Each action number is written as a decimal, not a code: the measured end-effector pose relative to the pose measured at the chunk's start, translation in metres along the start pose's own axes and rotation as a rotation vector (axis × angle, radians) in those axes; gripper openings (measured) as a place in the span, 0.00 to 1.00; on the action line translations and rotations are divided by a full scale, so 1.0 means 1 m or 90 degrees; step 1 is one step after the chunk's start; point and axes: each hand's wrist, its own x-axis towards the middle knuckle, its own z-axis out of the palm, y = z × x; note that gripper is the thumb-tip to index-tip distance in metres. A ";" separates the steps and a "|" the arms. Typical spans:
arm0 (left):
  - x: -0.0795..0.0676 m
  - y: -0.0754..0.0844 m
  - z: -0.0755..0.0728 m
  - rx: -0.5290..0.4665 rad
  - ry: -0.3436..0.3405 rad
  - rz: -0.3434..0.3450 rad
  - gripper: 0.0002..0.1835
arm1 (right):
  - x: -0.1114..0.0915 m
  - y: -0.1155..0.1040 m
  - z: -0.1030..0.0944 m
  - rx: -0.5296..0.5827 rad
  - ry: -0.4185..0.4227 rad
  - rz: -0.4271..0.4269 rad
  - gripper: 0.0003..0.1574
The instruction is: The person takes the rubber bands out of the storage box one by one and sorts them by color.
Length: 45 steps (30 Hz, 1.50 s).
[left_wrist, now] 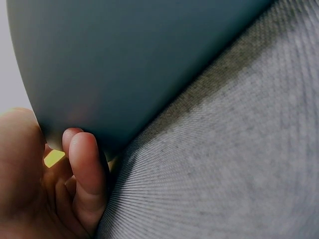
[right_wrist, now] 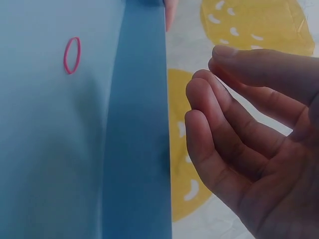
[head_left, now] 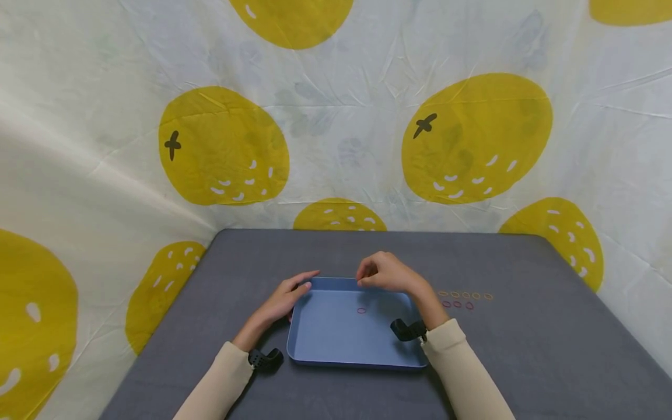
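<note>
A shallow blue tray [head_left: 336, 338] lies in front of me with one thin red rubber band [head_left: 361, 311] on its floor, also seen in the right wrist view. My left hand [head_left: 282, 300] holds the tray's far left corner, thumb at the rim and fingers along the outside. In the left wrist view its fingertips [left_wrist: 84, 157] press against the outer wall. Over the tray's far rim is my right hand [head_left: 385, 272], its fingers loosely bent and nothing visible between them. The right wrist view shows these fingers [right_wrist: 199, 129] beside the rim.
On the grey table [head_left: 525, 361], right of the tray, lies a row of several yellow rubber bands [head_left: 465, 296]. A shorter row of red rubber bands [head_left: 457, 304] lies just nearer, partly beside my right forearm. A fruit-patterned cloth [head_left: 341, 128] hangs behind the table.
</note>
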 end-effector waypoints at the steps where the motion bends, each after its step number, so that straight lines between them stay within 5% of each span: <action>1: 0.000 0.000 0.000 0.000 0.001 0.000 0.22 | 0.000 0.001 0.000 0.001 -0.002 0.003 0.03; 20: 0.000 -0.003 0.001 -0.014 0.015 0.012 0.23 | 0.004 0.011 0.009 0.001 -0.024 0.020 0.02; 37: 0.000 -0.002 0.000 0.002 0.007 0.008 0.23 | 0.007 0.010 0.025 -0.037 -0.115 0.068 0.04; 45: 0.001 -0.003 0.000 -0.001 0.005 0.002 0.22 | 0.008 0.011 0.029 -0.052 -0.117 0.072 0.02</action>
